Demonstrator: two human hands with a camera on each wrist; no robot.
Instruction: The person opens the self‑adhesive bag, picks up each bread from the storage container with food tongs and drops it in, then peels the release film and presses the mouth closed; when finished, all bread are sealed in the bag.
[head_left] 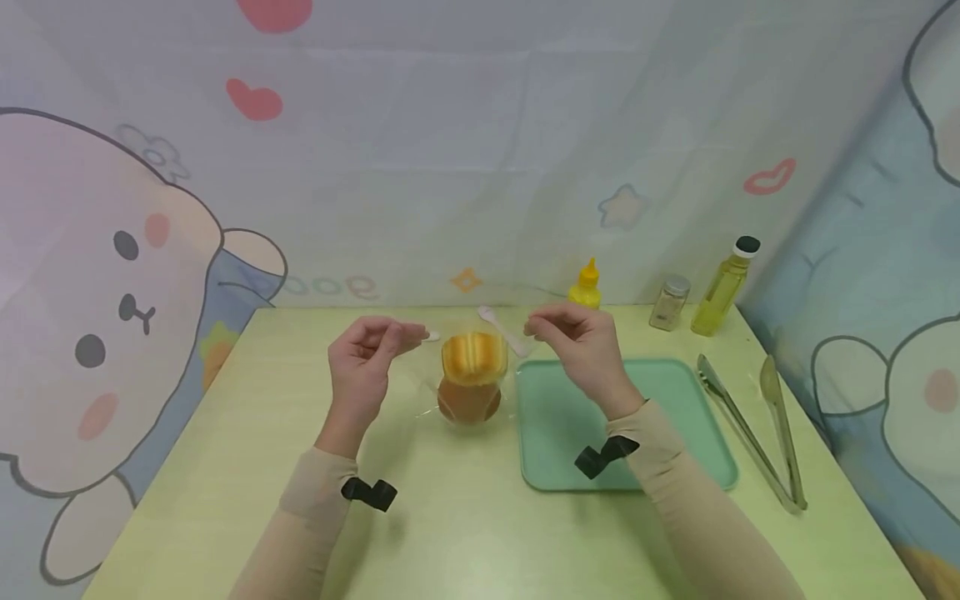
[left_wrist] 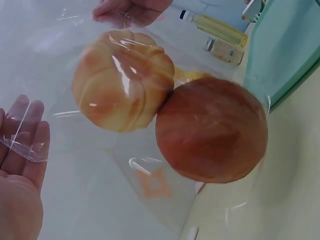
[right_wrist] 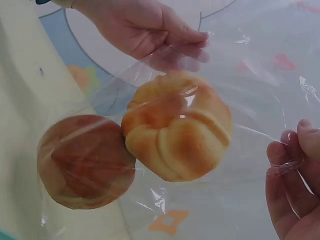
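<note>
A clear plastic bag (right_wrist: 245, 120) hangs between my two hands, with a golden segmented bun (head_left: 475, 358) and a smooth brown bun (head_left: 468, 402) inside it. The golden one sits uppermost, touching the brown one below. My left hand (head_left: 363, 354) pinches the bag's upper left edge between thumb and fingers, as the right wrist view shows. On the other side, my right hand (head_left: 581, 346) pinches the opposite edge. Both buns show closely through the film in the left wrist view, where the brown bun (left_wrist: 212, 130) is nearer the table.
Right of the bag lies a green tray (head_left: 540, 467), partly under my right forearm, with metal tongs (head_left: 750, 437) beside it. Along the back stand a yellow squeeze bottle (head_left: 585, 292), a small jar (head_left: 669, 304) and an oil bottle (head_left: 722, 292). A white utensil (head_left: 504, 332) lies behind the bag.
</note>
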